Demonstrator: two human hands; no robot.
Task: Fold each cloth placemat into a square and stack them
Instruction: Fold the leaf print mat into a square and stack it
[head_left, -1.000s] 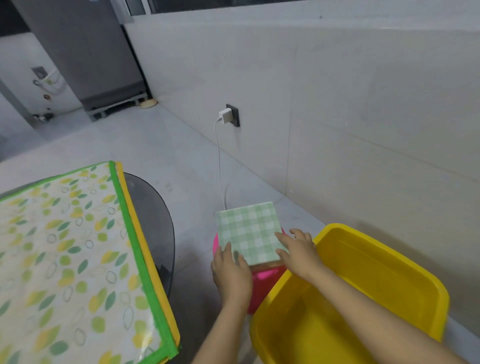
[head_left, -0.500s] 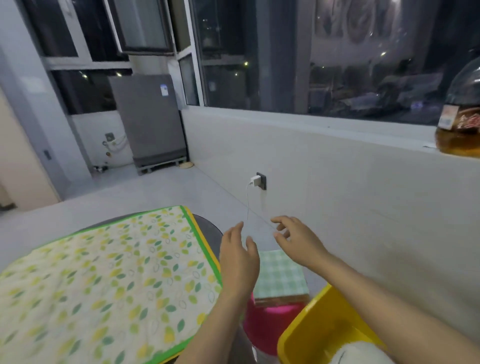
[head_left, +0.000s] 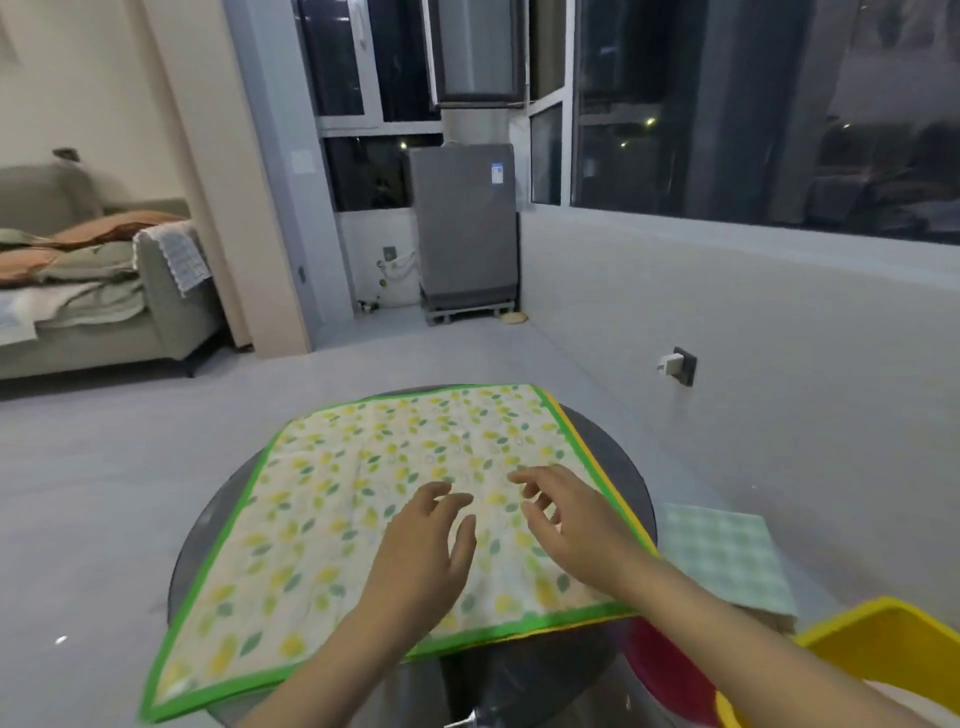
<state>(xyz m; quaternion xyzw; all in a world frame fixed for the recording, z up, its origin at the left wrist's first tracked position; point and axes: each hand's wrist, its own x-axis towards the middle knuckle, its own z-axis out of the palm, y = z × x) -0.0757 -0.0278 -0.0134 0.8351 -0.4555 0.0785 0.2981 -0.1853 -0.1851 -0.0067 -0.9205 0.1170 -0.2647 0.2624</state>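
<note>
A large placemat with a yellow-and-green leaf print and a green border lies spread flat over a round dark glass table. A yellow edge of another layer shows under its right side. My left hand and my right hand hover over the mat's near-right part, fingers relaxed and spread, holding nothing. To the right, a folded green-checked placemat lies on a pink stool.
A yellow plastic tub stands at the lower right beside the stool. A low wall with a socket and charger runs along the right. A grey appliance stands at the back, a sofa at the far left.
Both hands let go of the folded checked placemat on the stool and swung left over the leaf-print mat. The view lifted and turned left with them.
</note>
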